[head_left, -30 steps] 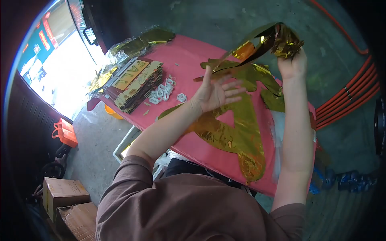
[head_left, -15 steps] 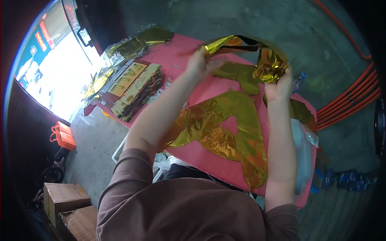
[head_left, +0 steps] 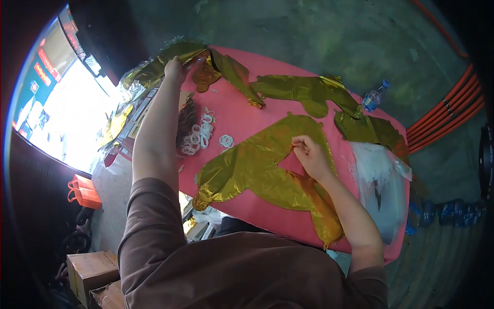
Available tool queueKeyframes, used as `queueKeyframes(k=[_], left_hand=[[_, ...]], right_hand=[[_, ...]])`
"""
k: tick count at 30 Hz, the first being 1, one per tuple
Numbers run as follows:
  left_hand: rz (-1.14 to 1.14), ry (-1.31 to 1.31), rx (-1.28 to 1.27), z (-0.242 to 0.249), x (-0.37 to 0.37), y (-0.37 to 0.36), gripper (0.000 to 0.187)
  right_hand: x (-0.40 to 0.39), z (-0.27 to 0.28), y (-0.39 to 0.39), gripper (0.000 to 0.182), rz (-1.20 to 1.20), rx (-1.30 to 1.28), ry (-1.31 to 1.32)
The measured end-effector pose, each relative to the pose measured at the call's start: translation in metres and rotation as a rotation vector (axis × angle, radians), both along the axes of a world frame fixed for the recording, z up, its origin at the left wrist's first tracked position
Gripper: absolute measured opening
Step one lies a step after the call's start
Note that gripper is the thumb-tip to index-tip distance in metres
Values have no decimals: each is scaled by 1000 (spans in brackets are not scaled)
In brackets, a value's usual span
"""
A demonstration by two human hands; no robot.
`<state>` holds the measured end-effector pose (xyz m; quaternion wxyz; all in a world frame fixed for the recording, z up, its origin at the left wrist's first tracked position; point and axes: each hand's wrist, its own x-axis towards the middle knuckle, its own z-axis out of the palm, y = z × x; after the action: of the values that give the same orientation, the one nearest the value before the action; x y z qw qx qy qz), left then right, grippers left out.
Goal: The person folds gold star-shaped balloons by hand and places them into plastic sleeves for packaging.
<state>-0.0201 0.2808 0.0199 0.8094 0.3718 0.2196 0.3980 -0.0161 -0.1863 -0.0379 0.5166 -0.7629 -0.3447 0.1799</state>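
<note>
At the far left end of the pink table, my left hand [head_left: 175, 70] is closed on a gold foil balloon [head_left: 188, 53], which lies flat and uninflated. Its fingertips are partly hidden. My right hand [head_left: 310, 158] hovers over a large flat gold foil balloon shaped like a letter A [head_left: 257, 165], near its triangular hole. The fingers of that hand are loosely curled, with nothing visible in them. Another gold foil balloon [head_left: 296, 91] lies folded beyond the A, and one more [head_left: 373, 129] is at the right.
White ribbon coils [head_left: 198, 136] lie left on the pink table [head_left: 236, 118], beside a stack of cards partly behind my left arm. A clear plastic bag [head_left: 378, 180] and a small bottle [head_left: 374, 96] are at the right. Cardboard boxes [head_left: 92, 270] stand on the floor.
My left hand has swung to the table's far left with gold foil. My right hand has let go of the foil and come back over the A-shaped balloon.
</note>
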Motion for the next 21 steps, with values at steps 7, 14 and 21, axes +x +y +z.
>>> queueKeyframes(k=[7,14,21], left_hand=[[-198,86,210,60,12,-38,28],[-209,-73,373,95,28,-59,24],[-311,-411,140,160,14,-78,19]], right_hand=[[-13,-23,-3,15,-37,45,-285],[-17,-17,-4,14,-31,0,-360],[-16,-20,-4,11,-19,5,-412]])
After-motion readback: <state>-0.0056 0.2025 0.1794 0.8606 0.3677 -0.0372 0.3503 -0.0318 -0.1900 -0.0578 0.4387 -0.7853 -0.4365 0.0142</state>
